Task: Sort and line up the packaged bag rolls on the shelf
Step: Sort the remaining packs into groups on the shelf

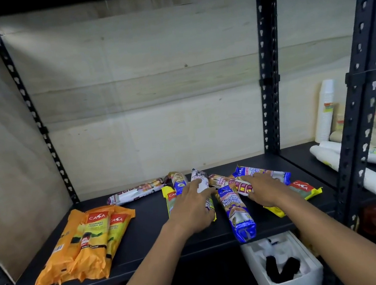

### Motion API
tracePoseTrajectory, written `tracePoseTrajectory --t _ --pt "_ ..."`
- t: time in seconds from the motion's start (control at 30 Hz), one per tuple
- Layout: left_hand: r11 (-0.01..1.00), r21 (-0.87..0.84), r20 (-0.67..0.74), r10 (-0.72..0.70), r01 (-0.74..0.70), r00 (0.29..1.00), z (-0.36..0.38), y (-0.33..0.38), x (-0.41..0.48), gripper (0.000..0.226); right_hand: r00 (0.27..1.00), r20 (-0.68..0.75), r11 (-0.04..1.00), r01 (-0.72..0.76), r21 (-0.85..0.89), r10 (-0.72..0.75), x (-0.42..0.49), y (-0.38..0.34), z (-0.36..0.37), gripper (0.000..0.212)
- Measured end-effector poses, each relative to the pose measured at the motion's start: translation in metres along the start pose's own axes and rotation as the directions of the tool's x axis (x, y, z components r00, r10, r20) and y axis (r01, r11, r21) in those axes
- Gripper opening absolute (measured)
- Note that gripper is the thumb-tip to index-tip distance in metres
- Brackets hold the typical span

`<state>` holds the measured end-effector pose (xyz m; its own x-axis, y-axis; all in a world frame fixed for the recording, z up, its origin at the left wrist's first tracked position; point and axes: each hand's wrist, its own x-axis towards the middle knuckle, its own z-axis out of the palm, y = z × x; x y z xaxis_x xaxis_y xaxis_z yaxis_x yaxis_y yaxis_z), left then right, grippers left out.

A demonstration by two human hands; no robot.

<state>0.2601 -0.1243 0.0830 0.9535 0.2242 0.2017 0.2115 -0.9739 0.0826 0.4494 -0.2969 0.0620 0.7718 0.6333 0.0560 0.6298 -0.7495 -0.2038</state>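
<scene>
Two bare hands reach from the bottom edge onto a black metal shelf (145,229) backed by a pale wall. Most of the packaged bag rolls lie in a loose, fanned-out jumble at the middle and right of the shelf, pointing different ways and overlapping.

The left hand (194,209) lies on top of a white drawstring roll (199,179), fingers stretched forward and apart, pressing rather than closing round it. A yellow pack (170,200) and a small blue roll (179,183) sit just beside it. The right hand (266,189) rests over a red-and-white roll (242,186). Its fingers bend over the wrapper, but whether they clamp it cannot be told.

A long blue pack (237,214) lies between the hands, its near end hanging past the shelf's front edge. Another blue pack (264,172) lies behind the right hand, and a yellow pack with a red label (304,188) pokes out to its right. A white-and-maroon roll (134,193) lies alone at the back. At far left, orange packs (87,238) sit side by side, already grouped.

The risk is likely this: the wrappers look slick and the rolls round, so sweeping or tugging one from the pile could nudge the overhanging blue pack off the front, or set neighbours rolling and undo any row.
</scene>
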Motion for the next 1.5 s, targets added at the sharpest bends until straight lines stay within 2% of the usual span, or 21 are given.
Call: tracePoseTrajectory --t 0.33,0.47,0.6,0.8,0.87,0.93,1.03,1.13,1.33,1.5 --pt "0.999 0.016 0.059 -0.05 0.049 0.997 0.006 0.0 0.007 0.064 0.999 0.036 0.992 0.0 -0.129 0.005 0.019 -0.002 0.001 0.07" --pt "0.995 0.008 0.079 -0.1 0.099 0.992 0.0 0.003 0.008 0.069 0.997 0.074 0.993 0.005 -0.119 0.004 0.023 -0.005 -0.01 0.072" --pt "0.996 -0.018 0.056 -0.088 0.09 0.994 -0.004 0.002 0.007 0.061 0.995 0.103 0.996 -0.002 -0.091 0.011 0.02 -0.009 -0.019 0.075" --pt "0.995 -0.072 -0.05 -0.069 0.065 0.996 -0.005 -0.004 0.0 0.047 0.999 -0.024 0.999 -0.026 -0.044 0.025 0.008 -0.016 -0.042 0.071" --pt "0.992 -0.102 -0.101 -0.08 0.07 0.992 -0.006 -0.007 -0.005 0.048 0.996 -0.08 0.999 -0.025 0.037 0.028 0.001 -0.02 -0.054 0.07" --pt "0.987 -0.147 -0.178 -0.083 0.057 0.98 -0.007 -0.01 -0.012 0.048 0.992 -0.126 0.98 0.012 0.197 0.013 -0.008 -0.025 -0.065 0.069" --pt "0.984 -0.174 -0.269 -0.092 0.045 0.959 -0.01 -0.02 -0.025 0.047 0.986 -0.162 0.915 0.102 0.39 -0.041 -0.025 -0.042 -0.073 0.062" --pt "0.977 -0.2 -0.3 -0.138 0.079 0.944 -0.015 -0.034 -0.042 0.049 0.982 -0.164 0.832 0.164 0.53 -0.089 -0.042 -0.069 -0.069 0.057" --pt "0.962 -0.221 -0.302 -0.224 0.16 0.927 -0.02 -0.066 -0.086 0.053 0.979 -0.119 0.743 0.202 0.638 -0.163 -0.066 -0.126 -0.036 0.051" --pt "0.944 -0.205 -0.298 -0.312 0.259 0.902 -0.017 -0.082 -0.116 0.052 0.985 -0.064 0.646 0.154 0.747 -0.161 -0.076 -0.166 -0.005 0.048"
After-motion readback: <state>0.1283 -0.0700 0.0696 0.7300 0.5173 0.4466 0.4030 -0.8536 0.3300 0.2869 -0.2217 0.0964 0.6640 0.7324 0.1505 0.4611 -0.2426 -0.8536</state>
